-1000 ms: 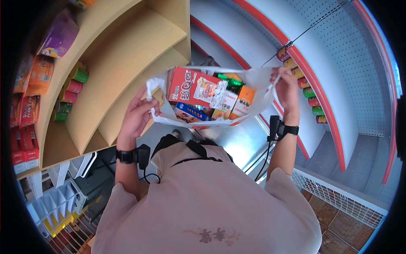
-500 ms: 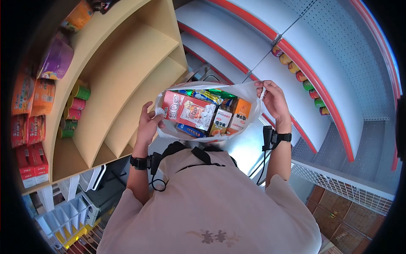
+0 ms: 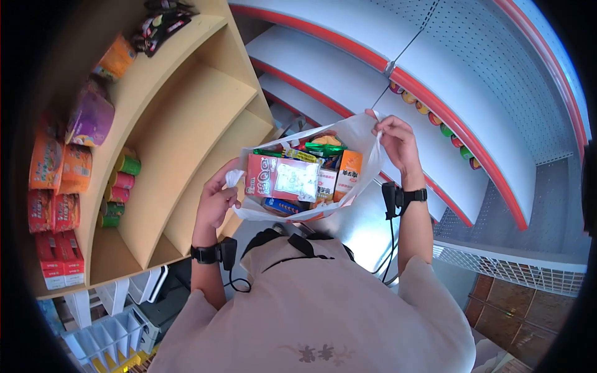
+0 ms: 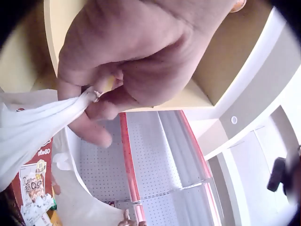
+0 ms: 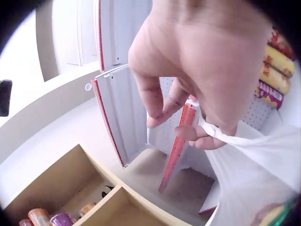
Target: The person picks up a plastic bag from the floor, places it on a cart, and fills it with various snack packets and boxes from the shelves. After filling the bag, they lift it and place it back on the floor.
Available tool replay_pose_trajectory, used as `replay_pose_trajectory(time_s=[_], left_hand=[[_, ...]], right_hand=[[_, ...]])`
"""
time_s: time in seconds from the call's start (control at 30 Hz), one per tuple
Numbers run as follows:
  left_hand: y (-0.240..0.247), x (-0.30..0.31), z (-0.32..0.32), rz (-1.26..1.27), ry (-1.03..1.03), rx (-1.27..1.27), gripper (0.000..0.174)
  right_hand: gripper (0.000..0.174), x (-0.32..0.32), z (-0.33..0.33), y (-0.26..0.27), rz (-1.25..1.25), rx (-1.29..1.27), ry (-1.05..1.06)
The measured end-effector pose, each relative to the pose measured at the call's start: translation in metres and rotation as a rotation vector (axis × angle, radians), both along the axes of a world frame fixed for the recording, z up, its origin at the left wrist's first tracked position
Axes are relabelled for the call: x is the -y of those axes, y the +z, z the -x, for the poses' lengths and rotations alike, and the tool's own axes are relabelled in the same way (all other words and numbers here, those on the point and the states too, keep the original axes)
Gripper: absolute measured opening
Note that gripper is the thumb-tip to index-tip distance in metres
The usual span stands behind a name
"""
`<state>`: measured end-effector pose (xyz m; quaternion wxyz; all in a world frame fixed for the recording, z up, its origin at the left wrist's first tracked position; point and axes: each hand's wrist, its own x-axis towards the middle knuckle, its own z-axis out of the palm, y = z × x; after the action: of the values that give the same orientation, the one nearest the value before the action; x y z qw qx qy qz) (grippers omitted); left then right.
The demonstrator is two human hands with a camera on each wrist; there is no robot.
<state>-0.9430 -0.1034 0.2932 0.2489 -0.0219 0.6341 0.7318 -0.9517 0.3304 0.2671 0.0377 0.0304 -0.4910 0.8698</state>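
Observation:
A white plastic bag (image 3: 362, 138) hangs spread between both hands in the head view. In it lie a red box (image 3: 283, 178) on top, an orange-and-white box (image 3: 348, 176), a blue packet (image 3: 281, 207) and green packets. The left hand (image 3: 217, 198) grips the bag's left edge; in the left wrist view this hand (image 4: 127, 52) holds the twisted plastic (image 4: 51, 117) between its fingers. At the opposite edge the right hand (image 3: 399, 144) pinches the bag, and in the right wrist view the hand (image 5: 200, 70) has the stretched plastic (image 5: 254, 150) between its fingers.
Wooden shelves (image 3: 186, 118) at the left hold orange tubs (image 3: 76, 168), a purple tub (image 3: 91, 118), red boxes (image 3: 59, 255) and small cans (image 3: 122, 180). Red-edged white shelves (image 3: 460, 140) at the right bear a row of cans (image 3: 433, 118). A white wire basket (image 3: 510, 270) is below them.
The view has shifted, and the shelves appear moved. Both hands still hold the bag, which sits lower in the head view than one second ago.

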Motion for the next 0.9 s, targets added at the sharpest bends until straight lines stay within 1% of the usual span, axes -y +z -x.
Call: replay_pose_trajectory(time_s=[0.03, 0.07, 0.13, 0.2, 0.27, 0.3, 0.37, 0.4, 0.47, 0.53, 0.6, 0.63, 0.67, 0.73, 0.8, 0.83, 0.87, 0.9], left_hand=[[0.004, 0.000, -0.002, -0.049, 0.071, -0.003, 0.068], [0.003, 0.000, -0.004, -0.042, 0.068, -0.032, 0.068], [-0.010, 0.007, -0.003, -0.058, 0.194, 0.006, 0.067], [-0.019, 0.019, -0.006, 0.014, 0.127, -0.009, 0.062], [-0.010, 0.027, -0.006, 0.102, 0.031, 0.116, 0.057], [-0.001, 0.029, -0.004, 0.118, 0.046, 0.089, 0.057], [0.019, 0.031, 0.002, 0.398, -0.053, -0.108, 0.043], [0.032, 0.034, 0.011, 0.412, -0.048, -0.123, 0.043], [0.065, 0.035, 0.043, 0.489, 0.007, -0.510, 0.031], [0.115, 0.026, 0.082, 0.483, 0.111, -0.693, 0.023], [0.164, 0.014, 0.124, 0.553, 0.260, -0.759, 0.019], [0.175, 0.019, 0.158, 0.530, 0.368, -0.785, 0.032], [0.195, 0.024, 0.197, 0.726, 0.401, -0.689, 0.056], [0.225, 0.007, 0.242, 0.735, 0.555, -0.532, 0.078], [0.218, 0.042, 0.336, 0.455, 0.329, -0.252, 0.092], [0.226, 0.018, 0.331, 0.541, 0.518, -0.227, 0.085], [0.227, 0.017, 0.341, 0.537, 0.508, -0.236, 0.085], [0.226, 0.022, 0.355, 0.612, 0.420, -0.328, 0.082]], right_hand=[[0.012, 0.006, 0.005, 0.002, 0.078, 0.017, 0.006], [0.012, 0.008, 0.009, -0.001, 0.086, -0.011, 0.004], [0.015, 0.021, 0.021, -0.019, -0.033, -0.064, -0.084], [0.018, 0.020, 0.021, -0.029, -0.131, 0.015, -0.011], [0.017, 0.023, 0.015, -0.032, -0.126, 0.017, 0.038], [0.017, 0.015, 0.012, -0.044, -0.133, 0.083, 0.076], [0.016, 0.022, 0.004, -0.030, -0.178, -0.048, -0.018], [0.016, 0.021, 0.000, -0.024, -0.164, -0.064, -0.017], [0.013, 0.021, -0.010, -0.018, 0.024, -0.015, 0.013], [0.013, 0.020, -0.013, -0.025, 0.041, -0.019, 0.002], [0.013, 0.021, -0.019, -0.030, 0.048, -0.017, -0.008], [0.013, 0.022, -0.023, -0.031, 0.067, -0.023, -0.024], [0.014, 0.023, -0.027, -0.032, 0.086, -0.028, -0.041], [0.013, 0.027, -0.034, -0.031, 0.088, -0.015, -0.057], [0.014, 0.031, -0.042, -0.029, 0.087, -0.003, -0.076], [0.014, 0.033, -0.044, -0.027, 0.075, -0.006, -0.079], [0.013, 0.035, -0.046, -0.026, 0.062, -0.009, -0.084], [0.012, 0.038, -0.049, -0.027, 0.062, -0.010, -0.100]])
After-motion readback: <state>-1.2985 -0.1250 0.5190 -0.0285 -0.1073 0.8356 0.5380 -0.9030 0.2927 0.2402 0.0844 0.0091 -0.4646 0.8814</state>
